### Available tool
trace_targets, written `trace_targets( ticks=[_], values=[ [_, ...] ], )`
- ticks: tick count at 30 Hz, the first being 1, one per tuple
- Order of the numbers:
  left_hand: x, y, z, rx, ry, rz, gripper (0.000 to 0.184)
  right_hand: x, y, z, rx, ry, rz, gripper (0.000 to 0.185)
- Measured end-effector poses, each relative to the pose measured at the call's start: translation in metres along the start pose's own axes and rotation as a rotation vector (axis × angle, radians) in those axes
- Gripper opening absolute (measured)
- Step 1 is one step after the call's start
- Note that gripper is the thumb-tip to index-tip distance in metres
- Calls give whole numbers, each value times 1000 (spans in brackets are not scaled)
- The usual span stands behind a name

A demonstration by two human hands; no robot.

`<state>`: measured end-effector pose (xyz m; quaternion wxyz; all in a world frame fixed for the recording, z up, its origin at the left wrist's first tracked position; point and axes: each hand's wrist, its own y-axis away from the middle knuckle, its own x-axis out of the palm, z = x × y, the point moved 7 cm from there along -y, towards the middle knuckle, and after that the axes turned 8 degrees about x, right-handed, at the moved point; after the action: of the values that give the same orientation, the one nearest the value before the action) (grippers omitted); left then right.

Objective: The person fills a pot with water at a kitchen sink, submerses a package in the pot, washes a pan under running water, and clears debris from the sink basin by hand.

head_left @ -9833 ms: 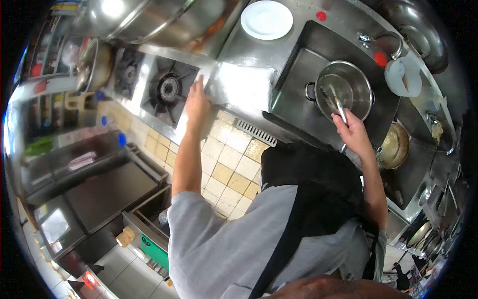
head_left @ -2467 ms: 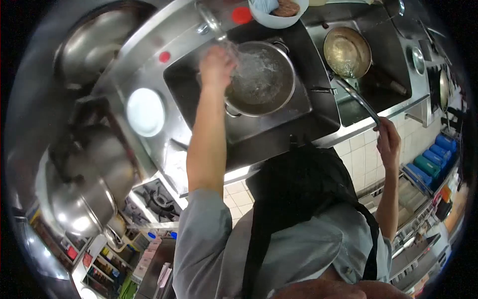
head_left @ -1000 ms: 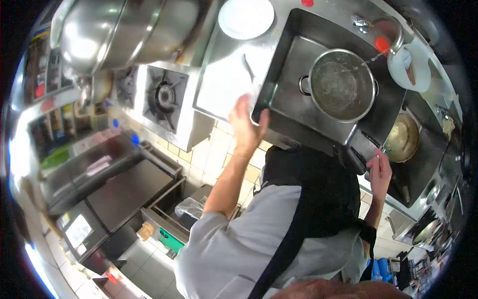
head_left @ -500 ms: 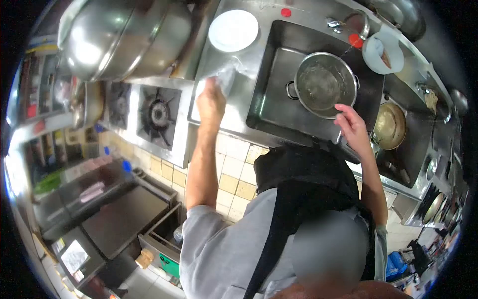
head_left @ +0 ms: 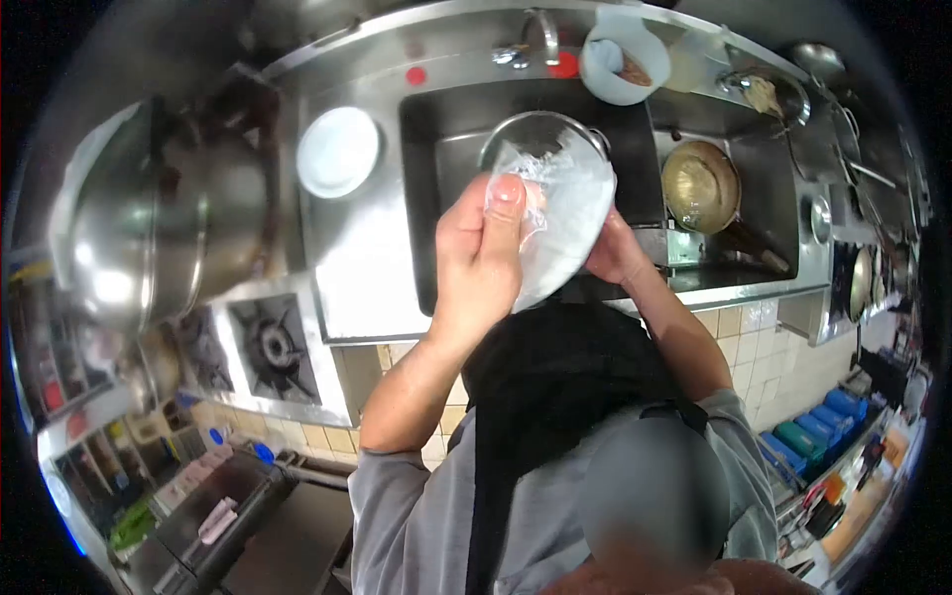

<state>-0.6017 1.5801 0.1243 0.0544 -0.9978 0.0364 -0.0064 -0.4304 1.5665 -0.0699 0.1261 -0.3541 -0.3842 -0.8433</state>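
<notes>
My left hand (head_left: 481,243) is closed, its thumb pressed on a crinkled clear plastic bag (head_left: 540,174) over the sink's front edge. A pale, translucent, round-edged surface spreads right of that thumb; I cannot tell whether it is all bag. My right hand (head_left: 617,248) grips its lower right edge, with the fingers partly hidden behind. Underneath, a metal pot (head_left: 506,127) sits in the left sink basin (head_left: 426,198), mostly covered from sight by the plastic and my hands.
On the left counter lies a white plate (head_left: 338,152). A faucet (head_left: 543,30) and a white container (head_left: 625,59) stand behind the basin. The right basin holds a pan (head_left: 700,186). A gas burner (head_left: 273,347) and a large metal vessel (head_left: 178,218) are at left.
My left hand has come from the counter to the front of the pot with the clear plastic. My right hand has left the pot's rim and joined it. The view has turned.
</notes>
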Motion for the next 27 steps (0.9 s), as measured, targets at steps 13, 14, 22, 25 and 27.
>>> trace_targets(
  ticks=[13, 14, 22, 25, 27],
  values=[
    [55, -8, 167, -441, 369, -49, 25, -88, 30, 24, -202, -150, -330, 47],
    [55, -4, 188, -555, 229, 62, 24, -97, 32, 24, -191, -148, -342, 47],
    [46, -21, 245, -357, -363, 28, 35, -94, 46, 27, -80, -143, -563, 44],
    [44, -16, 259, -418, -274, -19, 37, -108, 48, 25, -1, -120, -557, 42],
    [49, -17, 281, -419, -239, 30, 31, -111, 49, 21, 82, -106, -629, 38]
  ],
)
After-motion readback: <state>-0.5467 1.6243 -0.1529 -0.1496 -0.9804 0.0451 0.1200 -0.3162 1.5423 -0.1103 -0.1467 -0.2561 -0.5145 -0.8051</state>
